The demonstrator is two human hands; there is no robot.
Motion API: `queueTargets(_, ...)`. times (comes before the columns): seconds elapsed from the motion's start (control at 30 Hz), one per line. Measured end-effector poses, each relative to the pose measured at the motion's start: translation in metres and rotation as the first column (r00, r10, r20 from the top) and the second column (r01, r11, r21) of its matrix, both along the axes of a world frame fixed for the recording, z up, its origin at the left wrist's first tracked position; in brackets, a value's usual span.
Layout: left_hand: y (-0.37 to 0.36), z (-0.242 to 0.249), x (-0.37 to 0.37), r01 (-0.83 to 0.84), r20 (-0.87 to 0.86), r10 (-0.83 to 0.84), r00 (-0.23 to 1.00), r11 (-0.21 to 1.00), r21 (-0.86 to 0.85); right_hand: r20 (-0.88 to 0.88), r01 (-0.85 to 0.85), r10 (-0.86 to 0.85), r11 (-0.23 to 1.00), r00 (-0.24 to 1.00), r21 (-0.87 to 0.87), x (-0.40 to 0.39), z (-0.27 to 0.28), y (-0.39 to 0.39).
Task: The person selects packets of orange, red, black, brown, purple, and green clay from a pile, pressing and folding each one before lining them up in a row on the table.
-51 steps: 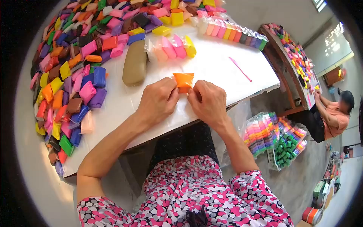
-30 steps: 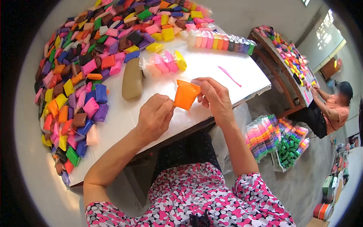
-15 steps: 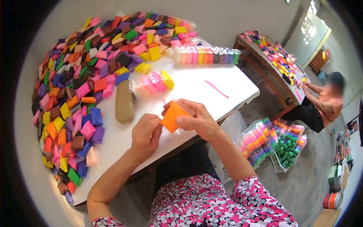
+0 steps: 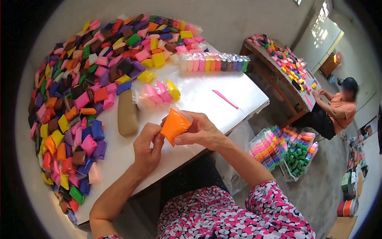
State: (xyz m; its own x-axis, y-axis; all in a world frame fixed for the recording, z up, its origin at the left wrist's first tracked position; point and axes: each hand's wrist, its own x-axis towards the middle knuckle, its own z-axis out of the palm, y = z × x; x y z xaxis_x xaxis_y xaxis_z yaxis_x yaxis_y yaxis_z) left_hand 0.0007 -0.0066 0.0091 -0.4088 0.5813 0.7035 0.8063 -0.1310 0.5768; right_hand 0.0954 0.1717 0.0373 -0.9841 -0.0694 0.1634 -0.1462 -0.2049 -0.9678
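Observation:
Above the table's near edge, an orange clay packet [image 4: 174,126] in clear wrap is held up between both hands. My right hand [image 4: 201,130] grips its right side, thumb across the front. The fingers of my left hand [image 4: 148,146] pinch its left edge. Just beyond lies a partly filled clear bag [image 4: 157,95] with pink and yellow packets in it. Left of that bag rests a long tan-brown block [image 4: 127,113]. A pink plastic knife [image 4: 225,99] lies on the white tabletop [image 4: 207,85] to the right.
A large heap of coloured clay packets [image 4: 101,71] covers the table's left and back. A filled clear pack [image 4: 215,62] lies at the back edge. Packed bags [image 4: 270,147] and a white basket [image 4: 287,172] stand on the floor. Another person [image 4: 342,105] sits at a second table [image 4: 254,47].
The orange packet has turned more upright between my hands and shifted slightly left. The whole view has moved a little. The co-worker's hands have shifted slightly.

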Motion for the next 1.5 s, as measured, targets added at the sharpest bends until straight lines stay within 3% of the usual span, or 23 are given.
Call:
queueTargets(0.23, -0.002, 0.002, 0.0, -0.031, 0.049, 0.032, 0.998, 0.999, -0.013, -0.034, -0.007, 0.008, 0.999, 0.999, 0.042, -0.013, -0.002, 0.006)
queueTargets(0.47, 0.002, -0.003, -0.002, -0.05, 0.103, 0.054, 0.993, 0.998, -0.045, 0.015, 0.143, -0.145, 0.985, 0.989, 0.101, -0.013, 0.009, 0.039)
queueTargets(0.7, 0.002, -0.002, -0.002, 0.049, 0.08, -0.035, 0.996, 0.982, -0.183, -0.101, 0.302, -0.293, 0.803, 0.951, 0.513, -0.052, 0.018, 0.086)
queueTargets(0.93, 0.001, 0.001, -0.001, 0.067, 0.036, -0.06, 0.998, 0.963, -0.263, -0.104, 0.317, -0.343, 0.657, 0.934, 0.684, -0.088, 0.01, 0.102)
queueTargets(1.1, 0.001, 0.001, -0.002, 0.07, 0.021, -0.067, 0.998, 0.958, -0.277, -0.123, 0.342, -0.33, 0.773, 0.936, 0.534, -0.096, -0.01, 0.102)
queueTargets(1.5, 0.003, 0.001, -0.001, 0.074, 0.029, -0.068, 0.997, 0.948, -0.31, -0.208, 0.453, -0.404, 0.755, 0.891, 0.474, -0.095, -0.031, 0.101)
